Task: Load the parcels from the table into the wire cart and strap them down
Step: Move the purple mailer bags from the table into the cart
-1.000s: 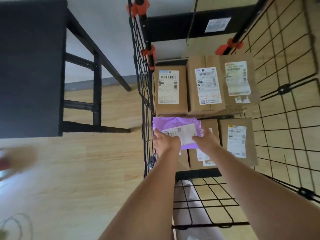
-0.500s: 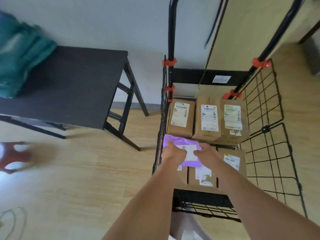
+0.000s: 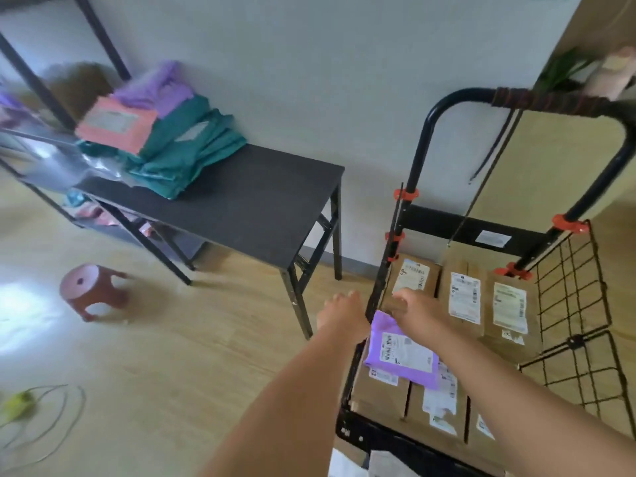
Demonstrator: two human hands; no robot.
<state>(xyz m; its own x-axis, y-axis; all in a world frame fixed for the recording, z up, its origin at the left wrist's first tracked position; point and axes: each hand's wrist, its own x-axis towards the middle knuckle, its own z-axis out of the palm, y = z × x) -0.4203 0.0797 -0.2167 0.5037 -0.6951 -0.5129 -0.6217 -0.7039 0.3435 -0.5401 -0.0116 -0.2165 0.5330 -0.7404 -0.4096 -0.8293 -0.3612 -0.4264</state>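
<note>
Purple mailer [image 3: 401,352] is seen lying flat on the cardboard boxes [image 3: 464,297] inside the wire cart [image 3: 444,224], at six o'clock from both hands and gripped by neither. Left hand [image 3: 342,309] and right hand [image 3: 414,304] are held empty, fingers loosely relaxed. Remaining parcels [image 3: 172,142] are stacked on the table [image 3: 261,208], well apart at ten o'clock, and the left hand is judged nearer for the reach.
</note>
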